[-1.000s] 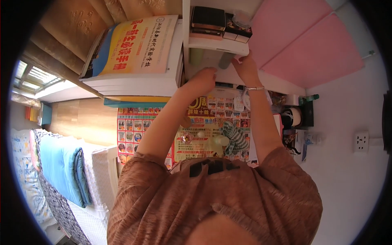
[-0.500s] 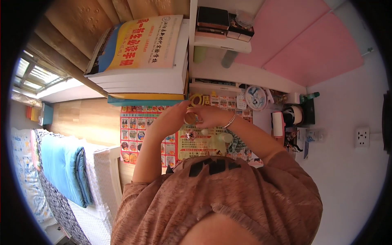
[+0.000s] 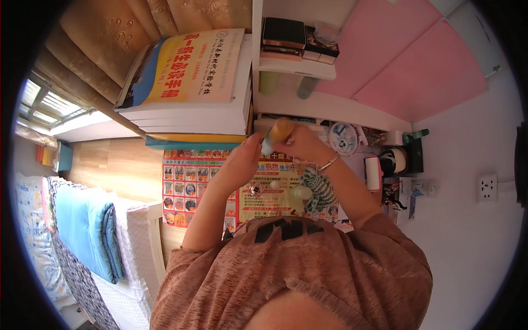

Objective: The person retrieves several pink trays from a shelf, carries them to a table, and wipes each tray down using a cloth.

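**Container [image 3: 281,130] between left hand [image 3: 250,153] and right hand [image 3: 301,145]**

Both forearms reach forward from brown sleeves [image 3: 192,257] over a white worktop [image 3: 352,166] spread with a printed sheet [image 3: 190,190]. The container, amber at one end and pale at the other, is raised above the far part of the sheet and tilted, its pale end toward the left hand. The right hand is curled with its fingers pressed to the container; motion blurs both. The left hand is bent, its fingertips beside the pale end; whether they pinch it or merely lie close cannot be told.

On the sheet, nearer the body, stand a small clear item [image 3: 256,189], a pale knob [image 3: 274,185] and a pale green jar [image 3: 302,192], with a striped cloth [image 3: 320,190] just right of the jar. Beyond the right hand is a round box [image 3: 342,137]; farther right, a white roll [image 3: 373,173]. Far left of the worktop rises a stack of books [image 3: 187,115]. Beside it, a shelf [image 3: 300,67] carries a black box [image 3: 283,31], with a green bottle [image 3: 268,82] and a grey bottle [image 3: 307,87] beneath. A blue quilt [image 3: 82,225] lies at lower left.
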The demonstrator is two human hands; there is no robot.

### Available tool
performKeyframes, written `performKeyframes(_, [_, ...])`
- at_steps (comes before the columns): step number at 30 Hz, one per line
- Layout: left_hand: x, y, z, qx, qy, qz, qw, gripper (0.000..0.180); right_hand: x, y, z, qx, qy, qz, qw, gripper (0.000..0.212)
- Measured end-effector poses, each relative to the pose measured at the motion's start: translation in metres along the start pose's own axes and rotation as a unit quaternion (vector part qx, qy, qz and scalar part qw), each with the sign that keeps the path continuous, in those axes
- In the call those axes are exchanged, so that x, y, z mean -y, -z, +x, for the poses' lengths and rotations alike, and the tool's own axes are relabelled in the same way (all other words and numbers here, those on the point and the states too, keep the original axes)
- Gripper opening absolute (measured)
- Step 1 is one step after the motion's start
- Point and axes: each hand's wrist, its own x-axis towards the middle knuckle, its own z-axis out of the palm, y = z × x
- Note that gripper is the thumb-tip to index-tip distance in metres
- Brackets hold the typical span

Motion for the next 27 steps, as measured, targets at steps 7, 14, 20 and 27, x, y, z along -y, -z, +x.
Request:
performKeyframes(7, [0.016,-0.030,0.038,0.020,-0.022,-0.029,0.999,0.029,0.003,0.036,0.021,-0.218,0.008,0.025,0.976,0.039])
performKeyframes(14, [0.026,-0.039,0.077,0.016,-0.034,0.014,0.999,0.027,0.000,0.053,0.048,-0.260,-0.036,-0.005,0.965,0.041])
performKeyframes(20, [0.063,-0.064,0.121,-0.105,-0.053,-0.012,0.993,0.028,-0.028,0.052,0.087,-0.350,0.045,-0.104,0.930,0.036])
performKeyframes(27, [0.068,-0.077,0.154,-0.070,0.020,0.014,0.997,0.037,-0.037,0.048,0.110,-0.384,0.053,-0.135,0.912,0.036])
